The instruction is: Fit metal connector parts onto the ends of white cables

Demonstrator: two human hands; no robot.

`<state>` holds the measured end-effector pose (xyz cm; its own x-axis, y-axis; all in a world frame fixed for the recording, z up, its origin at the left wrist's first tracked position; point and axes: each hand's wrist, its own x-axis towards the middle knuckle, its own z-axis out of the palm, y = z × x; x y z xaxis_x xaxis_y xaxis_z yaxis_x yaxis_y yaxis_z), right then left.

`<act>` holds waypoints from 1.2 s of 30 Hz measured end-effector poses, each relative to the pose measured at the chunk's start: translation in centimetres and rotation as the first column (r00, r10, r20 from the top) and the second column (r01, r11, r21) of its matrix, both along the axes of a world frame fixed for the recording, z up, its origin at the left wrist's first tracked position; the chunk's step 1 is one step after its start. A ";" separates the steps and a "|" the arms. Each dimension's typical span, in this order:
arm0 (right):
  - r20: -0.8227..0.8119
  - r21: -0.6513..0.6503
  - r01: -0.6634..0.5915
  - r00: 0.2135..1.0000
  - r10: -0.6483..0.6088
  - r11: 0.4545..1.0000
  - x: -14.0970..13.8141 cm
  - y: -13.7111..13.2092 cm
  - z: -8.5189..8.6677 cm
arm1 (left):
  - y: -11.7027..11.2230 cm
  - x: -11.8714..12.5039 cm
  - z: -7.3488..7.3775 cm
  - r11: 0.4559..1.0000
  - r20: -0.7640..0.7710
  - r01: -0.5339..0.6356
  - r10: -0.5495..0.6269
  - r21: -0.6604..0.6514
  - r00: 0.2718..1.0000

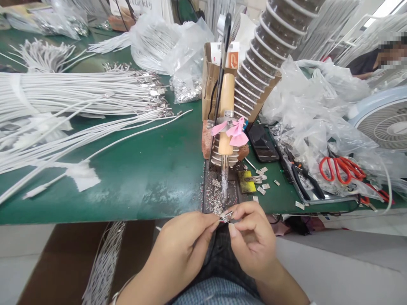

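Note:
My left hand and my right hand meet at the table's front edge, both closed in a pinch. Between their fingertips is a small silvery metal connector, partly hidden by the fingers. Just beyond it a soldering iron with a wooden handle stands clamped tip-down, a pink ribbon tied round its holder. The tip points at a dark tray strewn with solder crumbs. To its right lie a yellow sponge and several small metal pieces.
Bundled white cables cover the table's left side. A ribbed hose rises behind the iron. Rightward are a black phone, black-handled pliers, red-handled scissors, plastic bags and a fan. Another person sits far right.

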<state>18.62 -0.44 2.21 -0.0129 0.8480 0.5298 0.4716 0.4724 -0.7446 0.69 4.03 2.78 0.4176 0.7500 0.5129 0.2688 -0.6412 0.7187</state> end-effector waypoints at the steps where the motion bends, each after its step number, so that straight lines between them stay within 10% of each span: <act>1: -0.004 -0.005 -0.004 1.000 0.004 1.000 0.0 -0.1 0.0 | -0.1 0.0 0.0 1.000 -0.001 0.004 -0.004 -0.002 1.000; 14: -0.222 -0.158 -0.145 0.969 0.108 0.977 0.7 -2.0 -0.2 | -1.2 -0.3 -0.6 0.995 0.011 0.064 -0.064 -0.069 0.998; 36: -0.141 -0.093 -0.177 0.977 0.163 0.980 1.3 -3.1 -0.3 | -2.8 -0.3 -0.9 0.976 0.037 0.091 -0.085 -0.197 0.996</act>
